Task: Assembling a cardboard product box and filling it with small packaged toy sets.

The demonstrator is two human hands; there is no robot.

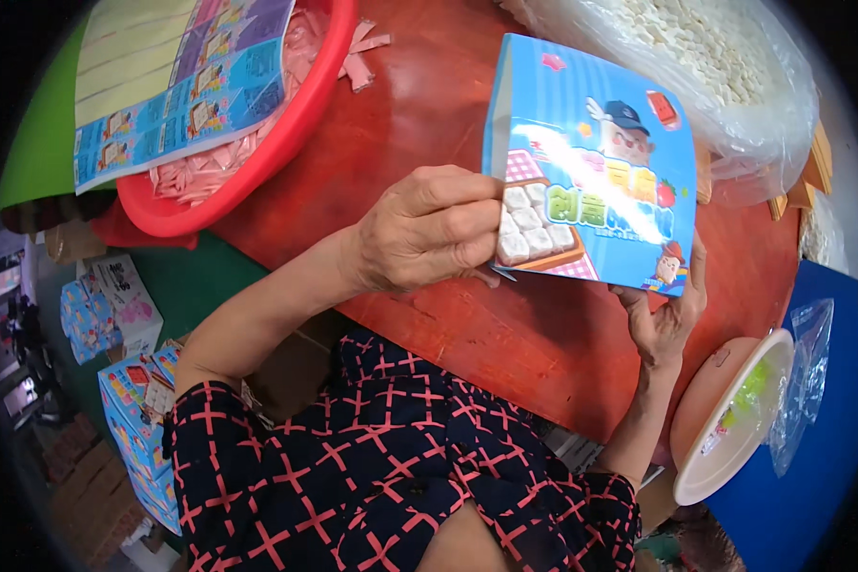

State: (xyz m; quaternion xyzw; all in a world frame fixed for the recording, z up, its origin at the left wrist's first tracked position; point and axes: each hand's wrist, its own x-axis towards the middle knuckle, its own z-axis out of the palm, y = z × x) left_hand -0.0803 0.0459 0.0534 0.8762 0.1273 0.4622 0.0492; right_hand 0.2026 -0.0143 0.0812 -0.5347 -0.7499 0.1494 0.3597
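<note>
Two hands hold one blue carton (596, 162) up over the red worktop (448, 86), approx. centre-right of view. Left hand (429, 229) grips the carton's left edge, fingers curled across the front face, thumb on top, covering part of the printed picture of white cubes. Right hand (665, 319) supports the carton from below at its lower right corner, palm up, fingers closed vs. the back and bottom edge. Carton is tilted, front face toward the camera, w/ cartoon figures and a glossy glare streak across it; it looks opened out into box shape, left side panel visible.

Top left: red basin (248, 162) on the worktop, holding small pink packets (200, 172), w/ a sheet of flat printed cartons (176, 81) lying over it. A few pink packets lie on the worktop just beside the basin rim. Top right: big clear plastic bag (705, 67) full of small white pieces, just behind the carton. Lower right: pale round bowl (734, 419) tilted on its side, w/ a clear plastic bag (806, 372) next to it on a blue surface. Lower left, down on the floor: stacked blue boxes (133, 410) of the same kind, plus more nr. the left edge. Person's checked dark sleeves fill the bottom of view.
</note>
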